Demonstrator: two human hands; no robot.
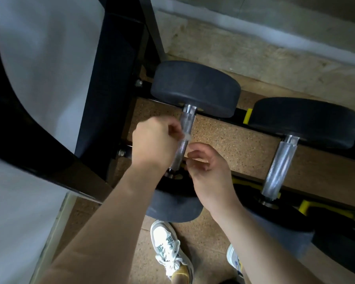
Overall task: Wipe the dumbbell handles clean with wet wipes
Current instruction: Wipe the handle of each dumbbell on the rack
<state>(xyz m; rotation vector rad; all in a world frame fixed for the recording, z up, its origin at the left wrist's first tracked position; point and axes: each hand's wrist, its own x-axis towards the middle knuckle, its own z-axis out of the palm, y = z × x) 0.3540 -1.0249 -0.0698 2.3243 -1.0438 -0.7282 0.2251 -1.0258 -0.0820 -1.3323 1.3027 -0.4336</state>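
Bare forearms fill the foreground, the left forearm [111, 218] crossing the near head of a dumbbell, the right forearm [260, 232] covering part of a shoe. Under them 2 white shoes stand on the speckled brown floor [234, 140]. The left shoe [168, 249] has green side markings too blurred to read.

At far left a black post [111, 78] rises against a pale panel [39, 68]. Next, the left hand [154, 142], fingers curled, pinches a small pale scrap [186, 137] in front of the knurled steel handle [188, 119] of dumbbell 1 [195, 87]. That dumbbell lies on a low black rack [239, 114], 1 dark round head at the back and 1 at the front. The right hand [209, 171] hovers just right of the handle's near end, fingers loosely curled. Whether it grips anything I cannot tell. The hands hide the handle's lower part.

Further right, dumbbell 2 [303, 121] lies alongside, apart from dumbbell 1, its handle [279, 167] bare and shiny. A yellow tab [247, 116] marks the rack between them.
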